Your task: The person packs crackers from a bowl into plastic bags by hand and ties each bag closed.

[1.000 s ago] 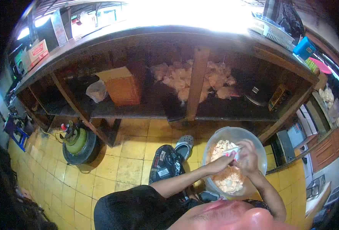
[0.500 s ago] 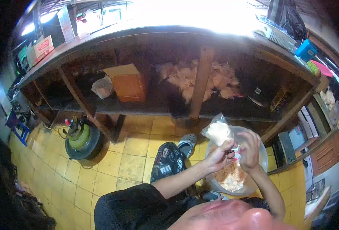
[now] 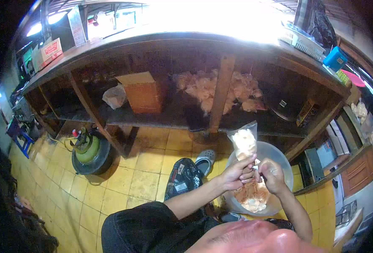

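Note:
A clear plastic bag [image 3: 244, 142] filled with pale, chip-like pieces points away from me above the tub. My left hand [image 3: 237, 173] is closed around the bag's near end. Close beside it, my right hand [image 3: 273, 176] has its fingers curled in, and a small white bit shows between the two hands. What the right fingers grip is hidden. Beneath both hands stands a translucent round tub [image 3: 284, 162], holding loose pale and orange-tinted pieces [image 3: 254, 198].
Ahead is a wooden shelf unit [image 3: 222, 90] holding many filled bags [image 3: 241, 90] and a cardboard box [image 3: 142, 95]. A green gas cylinder [image 3: 86, 152] sits in a black basin [image 3: 98, 166] at left. Grey clogs [image 3: 206, 159] and a black bag [image 3: 184, 179] lie near the tub.
The bag has swung more upright and looks longer. My right hand has lowered and its fingers have curled closed, where they were raised and more spread.

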A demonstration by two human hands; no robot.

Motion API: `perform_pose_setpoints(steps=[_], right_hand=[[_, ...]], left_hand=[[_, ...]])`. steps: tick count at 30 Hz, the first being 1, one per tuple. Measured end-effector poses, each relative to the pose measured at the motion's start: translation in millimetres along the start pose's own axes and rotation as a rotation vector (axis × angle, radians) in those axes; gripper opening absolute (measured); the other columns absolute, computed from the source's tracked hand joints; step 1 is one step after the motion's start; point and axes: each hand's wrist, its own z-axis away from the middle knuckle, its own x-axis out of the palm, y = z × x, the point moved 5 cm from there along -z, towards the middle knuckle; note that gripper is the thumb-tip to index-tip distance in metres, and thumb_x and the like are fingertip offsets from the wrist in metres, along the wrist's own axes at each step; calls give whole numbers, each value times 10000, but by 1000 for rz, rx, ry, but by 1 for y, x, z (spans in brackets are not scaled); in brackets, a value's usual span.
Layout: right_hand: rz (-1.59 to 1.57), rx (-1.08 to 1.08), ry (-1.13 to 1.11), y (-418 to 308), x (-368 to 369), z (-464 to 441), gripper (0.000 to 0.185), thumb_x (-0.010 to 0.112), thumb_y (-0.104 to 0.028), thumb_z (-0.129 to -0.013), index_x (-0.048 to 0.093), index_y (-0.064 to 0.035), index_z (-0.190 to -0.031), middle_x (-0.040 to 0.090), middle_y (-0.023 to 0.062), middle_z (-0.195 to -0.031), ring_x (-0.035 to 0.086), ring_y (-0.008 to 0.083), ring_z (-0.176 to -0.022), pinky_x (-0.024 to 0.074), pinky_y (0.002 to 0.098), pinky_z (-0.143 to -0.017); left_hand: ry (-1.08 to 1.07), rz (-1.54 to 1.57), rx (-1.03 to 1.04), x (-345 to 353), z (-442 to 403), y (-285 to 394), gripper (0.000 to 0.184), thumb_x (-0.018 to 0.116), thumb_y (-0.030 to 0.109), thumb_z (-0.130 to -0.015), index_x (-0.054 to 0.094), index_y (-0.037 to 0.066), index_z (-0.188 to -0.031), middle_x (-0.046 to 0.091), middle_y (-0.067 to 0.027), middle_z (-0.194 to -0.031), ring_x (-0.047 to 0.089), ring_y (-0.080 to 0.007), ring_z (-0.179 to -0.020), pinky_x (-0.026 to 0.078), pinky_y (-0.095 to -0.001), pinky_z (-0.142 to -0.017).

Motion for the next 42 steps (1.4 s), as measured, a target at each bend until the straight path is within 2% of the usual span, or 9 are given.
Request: perform_pose_setpoints(steps=[9,13,18,22,26,29,31,32,42], right_hand=[[-218,3,141,-11,-11,-1,218,598,-244,-993,598,-27,-1014,646,74,-794,556,107,-640,445,226,-597],[178,-53,395,-17,-28,2,170,623,-178,-968,664,-14,-952,636,65,-783,573,144,-693,470,249,-652],[1374,-835,272,-82,12,8,148,685,-119,-796,701,-60,-931,671,71,-910,650,298,-893,510,414,-791],[1390,-795,-30,-77,22,7,205,682,-150,-755,710,-84,-947,696,63,-1069,654,265,-965,516,440,-832],[1416,-630,32,-53,17,8,179,687,-138,-739,706,-93,-911,710,43,-1033,652,236,-940,466,430,-876],[1369,-534,181,-37,6,8,132,697,-130,-735,695,-97,-863,707,35,-912,648,222,-908,423,446,-918],[1364,-521,196,-35,5,6,111,699,-127,-743,690,-96,-849,698,42,-867,645,224,-896,413,459,-939],[1359,-509,209,-35,4,6,90,701,-124,-752,686,-96,-835,688,48,-822,643,225,-885,402,471,-959],[1173,-429,273,-30,-6,6,46,681,-115,-808,677,-76,-833,652,78,-752,640,283,-733,392,510,-1035]], left_hand=[[-144,307,-10,12,12,8,199,453,275,-1054,517,96,-1113,513,5,-791,455,-78,-572,364,-217,-498],[-256,189,-25,10,16,9,202,465,175,-1047,481,72,-1221,564,-36,-1010,495,-56,-638,400,-181,-475],[105,-148,-8,0,8,2,243,473,327,-1046,520,95,-1105,485,21,-672,359,-45,-374,281,-186,-335],[96,-228,-150,1,12,-10,326,511,381,-1029,562,139,-816,360,67,-498,330,-46,-359,240,-202,-340],[69,-508,-203,-18,6,-13,336,484,375,-1043,564,129,-830,414,68,-542,357,-31,-400,250,-202,-372],[3,-1033,11,-12,3,-1,278,470,318,-1036,568,68,-963,553,-22,-601,513,-156,-454,377,-302,-425],[100,-1728,600,19,17,16,303,429,312,-1040,537,35,-980,614,-178,-689,613,-367,-602,463,-444,-545],[149,-1881,348,23,18,19,274,438,274,-1012,524,14,-1014,623,-266,-805,608,-468,-756,478,-527,-677],[-13,-1862,853,51,24,39,130,604,158,-922,613,30,-945,616,-154,-814,624,-361,-765,501,-444,-655]])
